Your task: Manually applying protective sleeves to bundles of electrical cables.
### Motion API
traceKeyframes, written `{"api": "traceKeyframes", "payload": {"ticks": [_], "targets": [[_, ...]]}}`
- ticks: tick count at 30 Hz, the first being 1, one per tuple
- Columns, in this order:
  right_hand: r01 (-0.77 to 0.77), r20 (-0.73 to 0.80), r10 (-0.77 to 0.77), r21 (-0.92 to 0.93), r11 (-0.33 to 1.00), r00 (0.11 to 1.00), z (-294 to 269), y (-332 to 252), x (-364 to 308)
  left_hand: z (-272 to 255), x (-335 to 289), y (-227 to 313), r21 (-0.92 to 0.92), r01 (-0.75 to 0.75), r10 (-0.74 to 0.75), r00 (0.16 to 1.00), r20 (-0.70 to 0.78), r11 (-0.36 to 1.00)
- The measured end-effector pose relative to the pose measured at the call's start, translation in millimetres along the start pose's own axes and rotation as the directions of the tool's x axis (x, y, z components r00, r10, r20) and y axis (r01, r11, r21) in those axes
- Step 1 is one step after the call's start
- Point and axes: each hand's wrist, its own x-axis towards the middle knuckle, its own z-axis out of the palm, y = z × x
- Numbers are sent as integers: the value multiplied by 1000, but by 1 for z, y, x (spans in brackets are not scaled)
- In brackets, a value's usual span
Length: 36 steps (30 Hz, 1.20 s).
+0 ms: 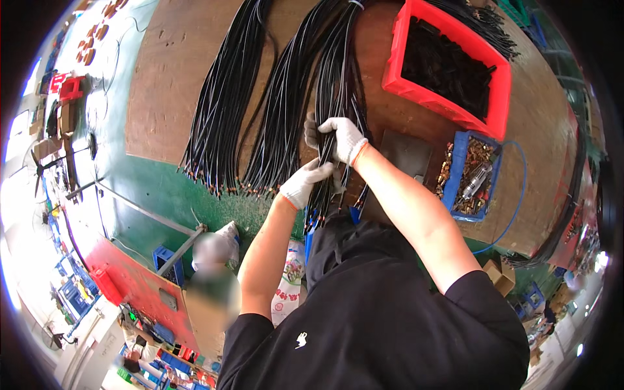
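Both my hands wear white knit gloves and grip one bundle of black cables that hangs over the table's near edge. My left hand is closed round the bundle's lower part, near the cable ends. Higher up, my right hand wraps the same bundle, its fingers curled round the strands. Two more bundles lie to the left: a middle cable bundle and a far-left cable bundle, their tips showing copper and blue bits.
A red bin of black parts stands at the back right of the brown table. Nearer sits a blue basket with small brass fittings and a metal tool on a blue hose. A metal frame stands left, beyond the table.
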Motion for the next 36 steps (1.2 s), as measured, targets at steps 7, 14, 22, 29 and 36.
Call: {"api": "traceKeyframes", "payload": {"ticks": [7,14,22,29,36], "targets": [[-157,263,98,213,964,960,-2,7,-2,-45,12,-34,127,52,-57,998,33,990],[24,-60,-37,-202,979,998,-9,16,-22,18,1,-17,654,68,266,878,-398,754],[225,-289,-325,-331,917,900,20,38,-17,20,-6,-16,173,22,19,972,-233,985],[40,130,-307,-959,-281,943,32,-24,-87,0,-22,5,201,57,17,938,-345,978],[-115,264,-883,-937,-330,389,-22,-251,-139,8,-3,0,261,113,18,892,-452,959]]}}
